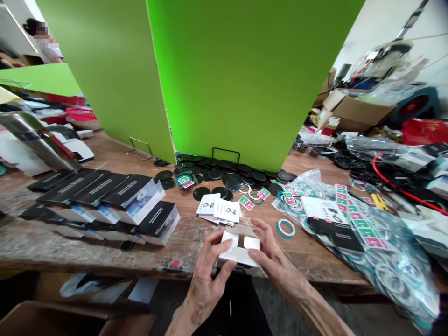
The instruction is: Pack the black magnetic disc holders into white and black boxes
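A small white cardboard box point(234, 255) with its top flaps up is held at the table's front edge. My left hand point(209, 268) is wrapped round its left side, thumb on the near face and fingers over the left flap. On the right side, my right hand point(269, 249) grips the box, its thumb at the near right corner and fingers behind the back flap. A gap between the flaps shows brown inside; the rest of the inside is hidden. Just beyond the box lies a pile of white printed leaflets point(227, 211). A teal and white ring point(286, 228) lies right of my right hand.
Stacked black-topped boxes point(131, 198) stand at left, near a steel flask point(38, 140). Black discs point(224, 175) lie beneath green panels point(238, 84). At right are a plastic bag of rings point(399, 270) and a sticker strip point(364, 221). Another person point(44, 42) is far left.
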Motion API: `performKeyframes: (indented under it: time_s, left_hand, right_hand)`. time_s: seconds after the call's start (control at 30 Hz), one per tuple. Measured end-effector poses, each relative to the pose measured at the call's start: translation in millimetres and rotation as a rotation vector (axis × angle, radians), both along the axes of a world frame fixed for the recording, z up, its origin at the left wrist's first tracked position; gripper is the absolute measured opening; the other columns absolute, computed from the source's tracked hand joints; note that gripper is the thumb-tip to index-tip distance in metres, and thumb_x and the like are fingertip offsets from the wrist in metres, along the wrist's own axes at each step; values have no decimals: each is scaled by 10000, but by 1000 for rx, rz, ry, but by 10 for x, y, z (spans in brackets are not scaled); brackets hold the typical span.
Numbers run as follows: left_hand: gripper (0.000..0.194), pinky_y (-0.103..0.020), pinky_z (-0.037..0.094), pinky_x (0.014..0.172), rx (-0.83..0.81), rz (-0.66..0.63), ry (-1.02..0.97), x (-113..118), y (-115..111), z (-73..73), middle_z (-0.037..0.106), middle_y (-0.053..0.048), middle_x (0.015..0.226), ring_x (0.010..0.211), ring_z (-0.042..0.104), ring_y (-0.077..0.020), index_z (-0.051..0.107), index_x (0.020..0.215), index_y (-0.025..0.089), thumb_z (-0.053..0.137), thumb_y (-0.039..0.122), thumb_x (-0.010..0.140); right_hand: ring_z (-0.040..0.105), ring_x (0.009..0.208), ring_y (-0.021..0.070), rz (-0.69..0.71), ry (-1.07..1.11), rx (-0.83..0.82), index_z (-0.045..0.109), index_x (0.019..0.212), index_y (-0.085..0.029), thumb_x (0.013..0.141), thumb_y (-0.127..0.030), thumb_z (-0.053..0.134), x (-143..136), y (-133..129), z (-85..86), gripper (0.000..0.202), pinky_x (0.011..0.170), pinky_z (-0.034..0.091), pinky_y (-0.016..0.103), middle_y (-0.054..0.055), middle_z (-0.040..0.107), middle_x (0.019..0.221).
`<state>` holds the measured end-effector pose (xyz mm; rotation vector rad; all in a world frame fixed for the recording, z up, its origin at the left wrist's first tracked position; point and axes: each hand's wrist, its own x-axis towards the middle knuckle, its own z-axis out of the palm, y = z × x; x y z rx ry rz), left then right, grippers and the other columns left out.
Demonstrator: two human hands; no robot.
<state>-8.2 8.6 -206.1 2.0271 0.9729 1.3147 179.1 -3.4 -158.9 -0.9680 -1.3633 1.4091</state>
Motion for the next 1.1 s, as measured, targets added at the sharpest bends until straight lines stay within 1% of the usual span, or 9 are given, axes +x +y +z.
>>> performKeyframes:
  time_s: [0.13,0.23,0.33,0.5,0.63,0.73,0.9,1.03,1.1]
  left_hand:
    - [362,-364,412,1011,-181,-61,-45,-42,42,69,394,-55,1288,1214,449,-210,433,1246,325,541,256,907]
    - [459,-362,446,974,-293,-117,-71,-56,76,142,418,-67,1259,1167,487,-213,365,1308,319,565,301,895]
    - [447,-375,423,1008,-289,-127,6,-50,87,200,410,-63,1260,1186,468,-222,411,1269,309,609,320,868]
    - [459,-375,409,1020,-246,-117,56,-30,72,223,411,-60,1266,1194,463,-219,416,1259,303,629,315,852]
    - [468,-383,386,1038,-205,-87,74,-25,54,233,447,-72,1278,1229,442,-233,443,1265,284,638,280,840]
    - [451,-374,415,1014,-266,-55,-24,-61,52,259,489,-81,1265,1195,489,-232,476,1250,260,641,273,831]
    - [386,-315,522,802,-729,124,-427,-144,106,333,650,-77,1044,912,643,-205,563,1067,179,649,445,802]
    - [448,-303,521,711,-979,112,-458,-156,112,373,695,-80,873,779,659,-200,591,937,142,603,567,794]
    - [546,-351,530,729,-931,110,-366,-164,52,369,689,-106,919,827,662,-232,581,1065,146,500,631,827]
  right_hand:
    - [402,1316,219,-33,-365,239,362,1336,-290,950,-324,454,26,-17,23,398,1090,336,442,68,431,1406]
    - [402,1300,214,-79,-570,444,543,1103,-266,955,-304,442,61,-23,37,183,1109,273,436,42,472,1362]
    - [547,1079,191,-104,-594,270,530,1001,-234,953,-319,438,102,52,152,134,943,416,368,41,586,1162]
    - [564,957,199,105,-727,173,541,1032,-210,877,-299,546,141,246,337,179,845,441,348,26,619,1029]
    - [584,888,198,-13,-876,303,539,971,-195,889,-220,487,115,268,278,100,814,467,364,28,625,934]
    - [603,986,170,-37,-832,380,533,1134,-231,971,-267,376,199,166,264,229,892,486,349,36,627,1085]
    - [402,1329,281,167,-1030,641,243,1475,-290,776,-472,702,419,-135,288,856,955,505,416,124,301,1512]
    - [479,1266,300,82,-1049,1026,402,1401,-299,832,-261,606,354,-185,58,606,921,519,466,119,481,1399]
    - [604,1121,265,-11,-938,1029,506,1316,-285,846,-196,515,273,-118,-97,478,912,527,427,93,631,1222]
